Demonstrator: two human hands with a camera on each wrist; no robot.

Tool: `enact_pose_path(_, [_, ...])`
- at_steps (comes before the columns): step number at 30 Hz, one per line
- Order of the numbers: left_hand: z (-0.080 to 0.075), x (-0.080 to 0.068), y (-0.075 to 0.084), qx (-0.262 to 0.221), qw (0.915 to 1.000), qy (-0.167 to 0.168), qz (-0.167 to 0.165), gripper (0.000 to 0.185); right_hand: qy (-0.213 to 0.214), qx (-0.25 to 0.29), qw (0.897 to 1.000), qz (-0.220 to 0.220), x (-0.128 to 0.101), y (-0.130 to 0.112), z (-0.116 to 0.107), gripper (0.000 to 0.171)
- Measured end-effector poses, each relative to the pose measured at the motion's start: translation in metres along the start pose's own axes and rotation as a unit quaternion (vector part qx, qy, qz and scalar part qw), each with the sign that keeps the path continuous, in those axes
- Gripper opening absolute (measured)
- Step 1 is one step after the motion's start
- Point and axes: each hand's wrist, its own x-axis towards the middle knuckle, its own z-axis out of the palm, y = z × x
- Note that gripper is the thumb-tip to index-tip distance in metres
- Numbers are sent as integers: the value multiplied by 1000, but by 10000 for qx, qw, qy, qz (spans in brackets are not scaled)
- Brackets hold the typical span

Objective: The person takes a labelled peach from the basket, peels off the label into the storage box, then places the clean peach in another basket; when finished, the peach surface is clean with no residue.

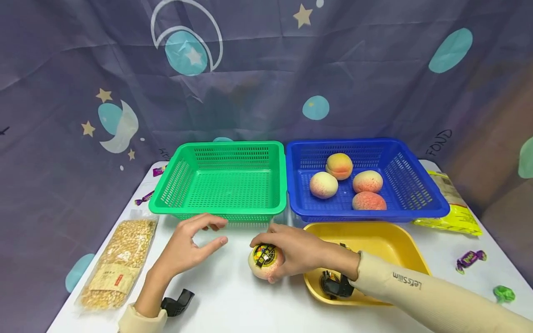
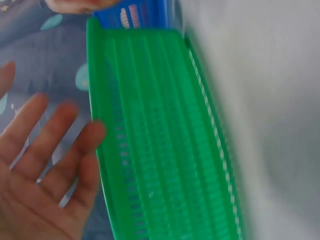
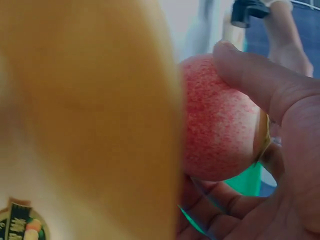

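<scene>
At lower centre of the head view, the right hand [image 1: 291, 252] grips a stickered peach [image 1: 263, 261] resting on the desk [image 1: 233, 300], fingers curled over it. The left hand [image 1: 187, 247] hovers beside it, fingers loosely spread, holding nothing.

In the left wrist view, those spread fingers [image 2: 45, 145] face the green basket [image 2: 165, 150].

In the right wrist view, the thumb [image 3: 260, 80] steadies the peach.

The cream sleeve [image 1: 405, 281] on the person's right arm carries the word "Let'sSlim", seen upside down in the head view. The backdrop cloth [image 1: 439, 142] behind the blue basket shows dark letters that read "FOUND" or close to it, running at a slant. The peach [image 1: 264, 262] under the right hand [image 1: 296, 252] bears a round black and yellow sticker [image 1: 263, 255] with small print too fine to read. The bag of yellow grains [image 1: 120, 262] has a tan label [image 1: 113, 278] with a red mark, also unreadable.
</scene>
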Motion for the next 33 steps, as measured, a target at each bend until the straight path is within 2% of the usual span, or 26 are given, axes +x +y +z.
enact_pose_path(3, [6, -2, 2, -436, 9938, -968, -336, 29, -138, -19, 9999, -59, 2, 5, 6, 74])
enact_pose_path(7, [16, -3, -2, -697, 9728, -2046, -833, 42, -351, -85, 9993, -78, 4, 9, 10, 75])
enact_pose_path(10, [26, -3, -6, -824, 9569, -2569, -1073, 54, -407, -205, 9989, -136, 3, 11, 10, 76])
enact_pose_path(12, [34, -3, -8, -901, 9497, -2758, -1177, 57, -338, -283, 9988, -225, 2, 12, 11, 76])
enact_pose_path(16, [47, -2, -9, -969, 9443, -2865, -1294, 67, -53, -503, 9977, -446, -2, 14, 11, 77])
enact_pose_path(21, [61, 4, -9, -1112, 9479, -2732, -1206, 74, 298, -395, 9974, -527, -7, 17, 13, 81])
enact_pose_path(24, [65, 7, -10, -1208, 9495, -2678, -1104, 69, 346, -188, 9985, -388, -9, 17, 12, 82])
enact_pose_path(27, [67, 9, -11, -1337, 9472, -2717, -1052, 71, 381, -5, 9990, -227, -10, 17, 8, 79])
enact_pose_path(30, [70, 10, -11, -1457, 9451, -2753, -989, 69, 470, 221, 9986, -103, -12, 19, 5, 71])
enact_pose_path(33, [72, 10, -10, -1404, 9472, -2693, -1032, 60, 567, 476, 9972, 50, -13, 21, 4, 63])
